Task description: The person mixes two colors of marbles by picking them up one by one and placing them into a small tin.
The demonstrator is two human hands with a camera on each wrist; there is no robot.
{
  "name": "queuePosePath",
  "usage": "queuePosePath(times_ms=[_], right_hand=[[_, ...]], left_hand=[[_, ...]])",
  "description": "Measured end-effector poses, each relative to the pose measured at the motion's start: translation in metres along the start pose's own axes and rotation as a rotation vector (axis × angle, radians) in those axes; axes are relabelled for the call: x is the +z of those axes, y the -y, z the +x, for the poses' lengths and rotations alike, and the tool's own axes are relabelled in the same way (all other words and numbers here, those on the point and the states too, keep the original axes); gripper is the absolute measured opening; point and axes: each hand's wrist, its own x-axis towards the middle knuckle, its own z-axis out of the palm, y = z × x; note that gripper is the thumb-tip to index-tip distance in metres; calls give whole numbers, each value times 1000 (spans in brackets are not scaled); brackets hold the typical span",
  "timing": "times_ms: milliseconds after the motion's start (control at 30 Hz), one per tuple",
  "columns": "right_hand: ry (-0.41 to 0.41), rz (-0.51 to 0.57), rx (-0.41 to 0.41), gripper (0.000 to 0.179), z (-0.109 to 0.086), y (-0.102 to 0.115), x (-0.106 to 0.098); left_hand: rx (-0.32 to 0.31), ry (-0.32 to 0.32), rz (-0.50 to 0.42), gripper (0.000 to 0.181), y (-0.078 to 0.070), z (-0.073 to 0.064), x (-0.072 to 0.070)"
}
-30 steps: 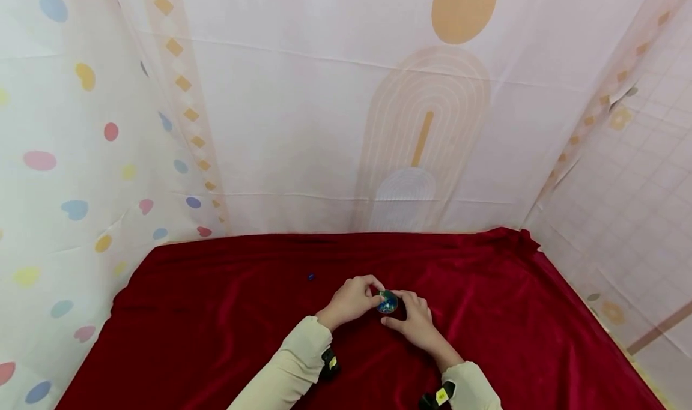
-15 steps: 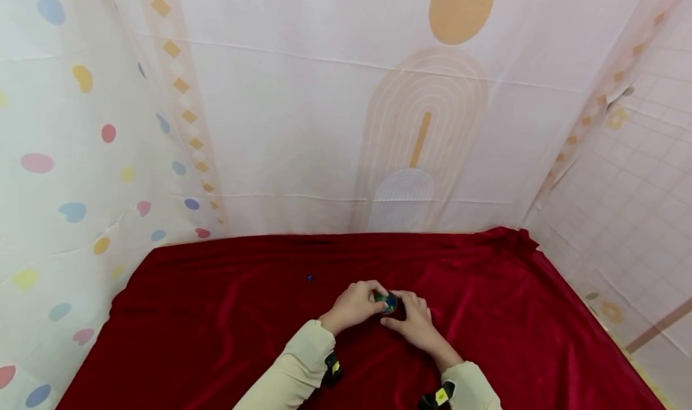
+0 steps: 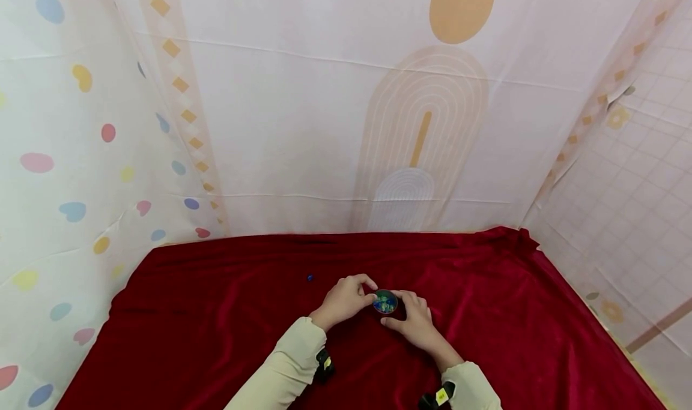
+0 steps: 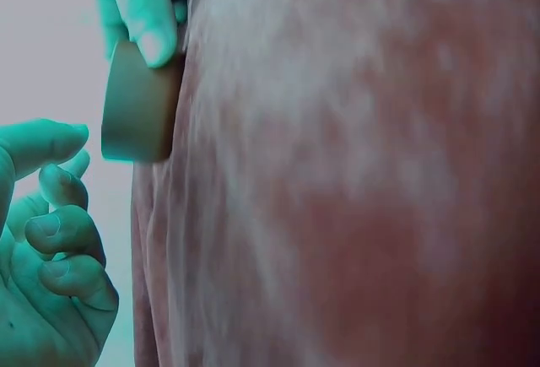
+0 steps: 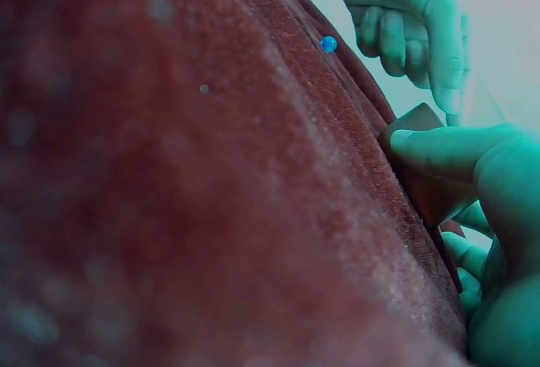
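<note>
A small round container [image 3: 385,302] with plain brownish sides stands on the red cloth, filled with blue and green pieces. My right hand [image 3: 413,322] grips it from the right, with its thumb on the near side and fingers behind. In the right wrist view the thumb [image 5: 439,149] presses against the container's wall [image 5: 443,194]. At the left rim is my left hand [image 3: 346,300], thumb and forefinger spread a little apart. The left wrist view shows a gap between those fingertips [image 4: 72,135], nothing visible between them, the other fingers loosely bent.
A single blue bead [image 3: 310,278] lies on the cloth behind and left of the left hand; the right wrist view shows this bead [image 5: 329,44] as round and shiny. Red velvety cloth [image 3: 216,326] covers the table. Patterned curtains [image 3: 303,128] hang behind and on both sides.
My left hand dipped over the container half a second ago and has drawn back leftward, its fingertips parting and baring more of the contents. The right hand has held still.
</note>
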Motion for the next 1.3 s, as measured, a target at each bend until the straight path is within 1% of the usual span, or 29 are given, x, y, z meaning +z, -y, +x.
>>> queuePosePath(times_ms=[67,133,300,600,767,967,1133,1300], right_hand=[[-4,-1,-3,56,0,0,0],[-8,0,-2,57,1,-1,0],[-11,7,7,58,3,-4,0],[-11,7,10,57,2,-5,0],[-11,3,8,57,2,-4,-1],[-10,4,4,57,2,-4,-2],[-8,5,3,57,2,-5,-2],[-8,3,-8,58,1,-4,-2]], left_hand=[[-8,-19,17,19,2,0,-4],[-29,-31,24,18,4,0,-7],[-69,-52,24,18,11,2,-15],[-108,-73,-14,19,21,-2,-27],[-121,-105,-32,19,25,-4,-35],[-156,-123,-39,17,34,-5,-40],[-159,-145,-41,17,40,-5,-45],[-177,-166,-38,18,47,-6,-52]])
